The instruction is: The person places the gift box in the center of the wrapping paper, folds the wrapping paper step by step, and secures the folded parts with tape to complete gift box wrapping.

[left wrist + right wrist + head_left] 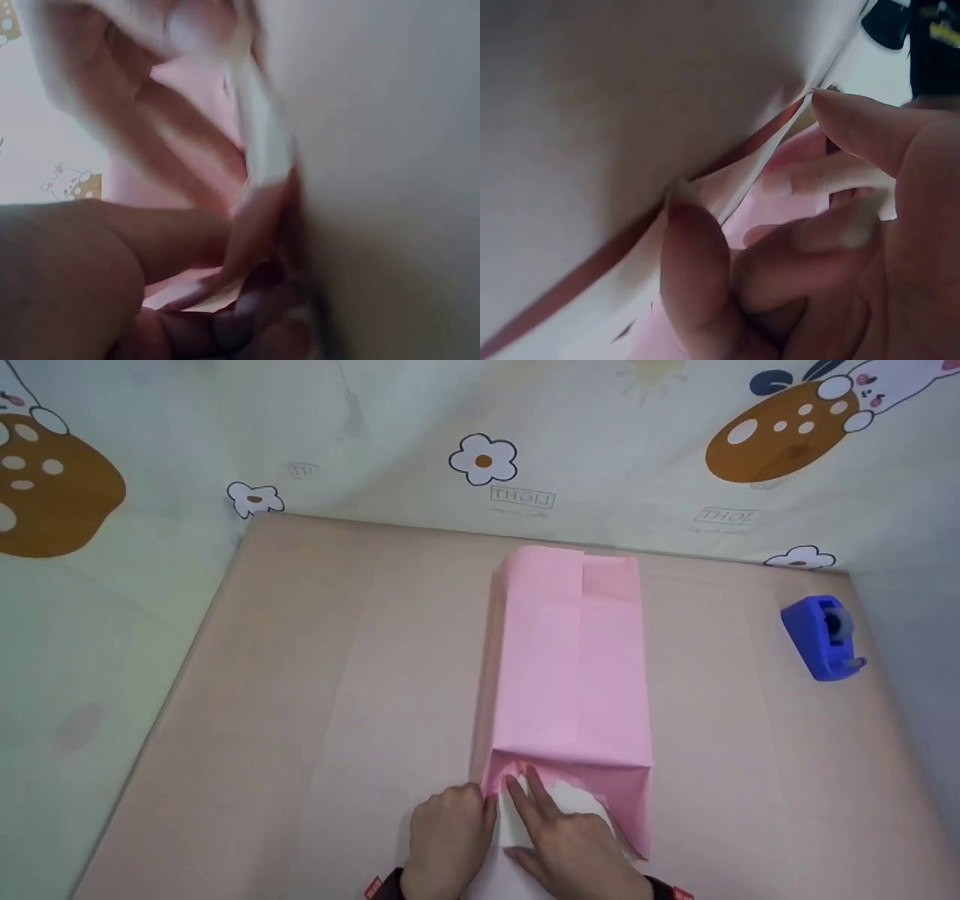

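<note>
A long box-shaped package in pink wrapping paper (574, 675) lies at the middle of the table, its near end flap showing the paper's white inner side (581, 801). My left hand (448, 832) grips the paper at the left of that end, fingers curled and thumb along the edge. Over the white flap, my right hand (581, 844) presses with index and middle fingers stretched toward the fold, thumb spread to the left. In the right wrist view, the paper's edge (739, 180) passes right at the fingertips. The left wrist view is blurred; both hands overlap the paper there.
A blue tape dispenser (821, 637) stands at the table's right side. The light brown tabletop (360, 660) ends at the back against a pale curtain (390, 442) printed with flowers and cartoon animals.
</note>
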